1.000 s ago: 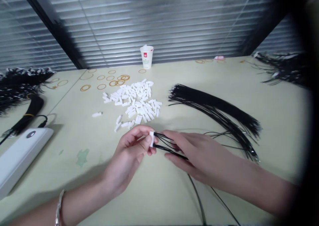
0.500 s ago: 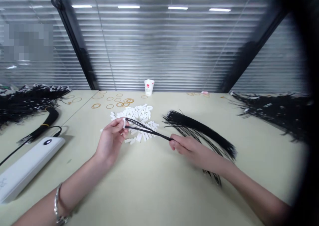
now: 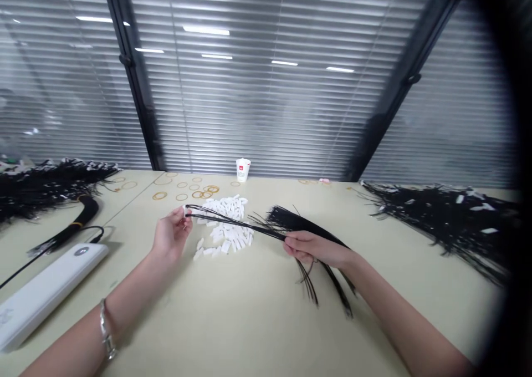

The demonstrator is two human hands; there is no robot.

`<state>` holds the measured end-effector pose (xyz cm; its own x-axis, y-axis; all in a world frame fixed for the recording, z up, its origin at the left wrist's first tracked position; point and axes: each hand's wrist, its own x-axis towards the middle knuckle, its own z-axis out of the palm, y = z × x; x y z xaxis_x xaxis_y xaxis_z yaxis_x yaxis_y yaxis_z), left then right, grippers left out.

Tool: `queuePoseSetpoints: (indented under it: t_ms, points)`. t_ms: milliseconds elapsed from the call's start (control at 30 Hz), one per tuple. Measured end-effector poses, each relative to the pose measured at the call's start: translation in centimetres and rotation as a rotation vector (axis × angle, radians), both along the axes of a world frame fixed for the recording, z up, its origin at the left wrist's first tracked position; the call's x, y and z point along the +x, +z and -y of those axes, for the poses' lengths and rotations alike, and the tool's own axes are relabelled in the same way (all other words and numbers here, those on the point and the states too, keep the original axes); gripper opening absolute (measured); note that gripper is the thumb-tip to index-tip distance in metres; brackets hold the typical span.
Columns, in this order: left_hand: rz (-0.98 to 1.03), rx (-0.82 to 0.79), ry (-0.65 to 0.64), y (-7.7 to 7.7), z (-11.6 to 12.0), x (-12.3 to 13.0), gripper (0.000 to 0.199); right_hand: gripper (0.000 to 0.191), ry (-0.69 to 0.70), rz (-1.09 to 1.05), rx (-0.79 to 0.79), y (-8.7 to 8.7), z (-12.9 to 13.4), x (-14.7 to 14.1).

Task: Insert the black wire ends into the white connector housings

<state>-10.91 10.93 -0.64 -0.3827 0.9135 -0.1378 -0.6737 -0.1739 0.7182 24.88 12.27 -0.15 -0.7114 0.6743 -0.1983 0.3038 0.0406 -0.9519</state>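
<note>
My left hand (image 3: 171, 235) pinches a small white plastic connector (image 3: 185, 210) in its fingertips. Several thin black wires (image 3: 236, 222) run from it to my right hand (image 3: 316, 248), whose fingers are closed round them. Wire tails (image 3: 308, 285) fan out below the right hand. Behind and partly under that hand lies a thick bundle of black wires (image 3: 291, 219) on the table. Between the hands, just beyond the held wires, a pile of white connectors (image 3: 226, 206) is spread out.
A white paper cup (image 3: 243, 169) stands at the back, near rubber bands (image 3: 205, 193). To the left are a white power bank (image 3: 54, 291), a banded wire bundle (image 3: 85, 213) and a heap of wired connectors (image 3: 45, 183). Another heap (image 3: 449, 216) is at the right.
My hands are farther apart; the left has moved left with the connector, and a longer stretch of wire shows between them. Wire tails now hang below my right hand. The view has tilted up.
</note>
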Motion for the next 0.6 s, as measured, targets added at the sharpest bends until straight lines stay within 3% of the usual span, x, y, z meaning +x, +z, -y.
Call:
queuePoseSetpoints:
  t_ms: [100,233,600]
  points:
    - [0.028,-0.001,-0.008,-0.20,-0.27,-0.22,0.014,0.033,-0.092,-0.071,0.063,-0.20,-0.55,0.27]
    - [0.052,0.012,-0.041,-0.20,-0.33,-0.39,0.013,0.027,-0.104,-0.134,0.066,-0.20,-0.89,0.41]
    - [0.104,0.035,-0.119,0.69,0.36,0.18,0.009,0.034,-0.113,-0.341,-0.269,-0.17,-0.38,-0.18]
